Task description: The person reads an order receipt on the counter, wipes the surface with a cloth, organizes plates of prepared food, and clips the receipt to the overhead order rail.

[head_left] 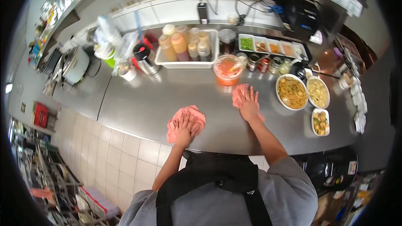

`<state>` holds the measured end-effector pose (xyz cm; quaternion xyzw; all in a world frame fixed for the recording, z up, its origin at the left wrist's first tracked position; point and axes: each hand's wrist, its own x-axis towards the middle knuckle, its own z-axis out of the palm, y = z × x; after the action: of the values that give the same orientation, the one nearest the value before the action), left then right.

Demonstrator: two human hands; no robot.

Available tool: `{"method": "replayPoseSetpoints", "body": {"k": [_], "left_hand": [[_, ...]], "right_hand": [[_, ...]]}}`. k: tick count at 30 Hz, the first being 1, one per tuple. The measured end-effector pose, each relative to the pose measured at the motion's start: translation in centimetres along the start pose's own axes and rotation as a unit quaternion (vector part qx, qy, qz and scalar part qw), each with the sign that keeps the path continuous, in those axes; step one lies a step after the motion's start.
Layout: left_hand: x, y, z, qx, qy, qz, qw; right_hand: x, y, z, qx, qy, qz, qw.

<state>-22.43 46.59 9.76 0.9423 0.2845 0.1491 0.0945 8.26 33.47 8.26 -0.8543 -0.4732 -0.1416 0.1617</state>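
Observation:
Two pink cloths lie on a steel counter (142,96). My left hand (184,129) rests flat with fingers spread on the left cloth (197,115), near the counter's front edge. Farther right and deeper on the counter, my right hand (250,105) presses on the other cloth (238,92), its fingers apart and pointing away from me. Just behind that cloth stands a tub of orange-red food (228,70) under clear wrap. To the right of my right hand is a white oval dish of noodles (292,92).
A white basket (184,64) of squeeze bottles, a thermal jug (145,58) and a tray of toppings (268,47) line the back. More dishes (318,92) (320,122) stand at the right. A large pot (75,66) sits at the left, a black printer (302,16) at the back right.

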Motion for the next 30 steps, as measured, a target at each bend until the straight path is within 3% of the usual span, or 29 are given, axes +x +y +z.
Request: {"method": "replayPoseSetpoints", "body": {"k": [2,3,5,6,8,12,14,15,16,18,22,23,24,25,27,28,30], "left_hand": [[-0.2,-2.2,0.3,-0.015,-0.041,-0.038,0.998],[-0.4,-2.8,0.5,-0.018,-0.019,-0.061,0.998],[-0.4,-2.4,-0.4,-0.027,0.021,-0.103,0.994],[-0.1,-1.9,-1.1,-0.038,0.057,-0.133,0.989],[0.9,-0.4,-3.7,-0.053,0.061,-0.127,0.989],[0.1,-1.6,-3.5,0.003,0.015,-0.125,0.992],[-0.8,-4.2,-1.7,0.004,0.004,-0.143,0.99],[-1.0,-5.1,-1.4,0.006,0.036,-0.153,0.988],[-1.2,-5.8,-1.3,0.008,0.069,-0.163,0.984],[-0.6,-7.5,-1.4,0.008,0.089,-0.2,0.976],[0.4,-10.6,-2.5,0.035,0.085,-0.239,0.967],[1.2,-9.9,-4.1,0.038,0.093,-0.244,0.965],[2.0,-7.8,-7.1,-0.107,0.037,-0.28,0.953],[2.3,-6.4,-8.4,-0.227,0.007,-0.256,0.94],[2.2,-3.7,-9.6,-0.434,-0.033,-0.169,0.884],[1.6,-2.5,-9.4,-0.446,-0.063,-0.132,0.883],[0.9,0.0,-9.2,-0.458,-0.091,-0.096,0.879]], "right_hand": [[0.0,0.0,-2.8,0.081,-0.086,-0.128,0.985],[0.2,-1.1,-4.8,0.084,-0.087,-0.138,0.983],[0.5,-3.4,-7.9,0.269,-0.277,0.033,0.922],[0.7,-3.5,-6.8,0.269,-0.28,0.024,0.921],[1.3,-3.4,-4.2,0.36,-0.084,0.101,0.924],[5.9,-5.8,-2.3,0.397,-0.122,0.113,0.903],[6.4,-7.0,4.9,0.251,-0.027,-0.071,0.965],[5.5,-9.0,4.9,0.15,-0.112,-0.061,0.98],[5.0,-10.6,5.1,0.154,-0.113,-0.076,0.979],[4.4,-13.5,5.3,0.194,-0.023,-0.205,0.959],[-1.5,-17.6,3.8,0.278,-0.171,-0.384,0.864],[-3.1,-17.9,2.5,0.302,-0.226,-0.388,0.841],[-3.7,-18.1,0.8,0.325,-0.28,-0.388,0.815],[-3.2,-17.9,-1.3,0.325,-0.279,-0.393,0.814],[-2.3,-17.3,-4.4,0.487,-0.359,-0.269,0.749],[-1.9,-16.8,-4.2,0.488,-0.359,-0.27,0.749],[-1.2,-15.7,-3.7,0.553,-0.257,-0.209,0.764]]}}
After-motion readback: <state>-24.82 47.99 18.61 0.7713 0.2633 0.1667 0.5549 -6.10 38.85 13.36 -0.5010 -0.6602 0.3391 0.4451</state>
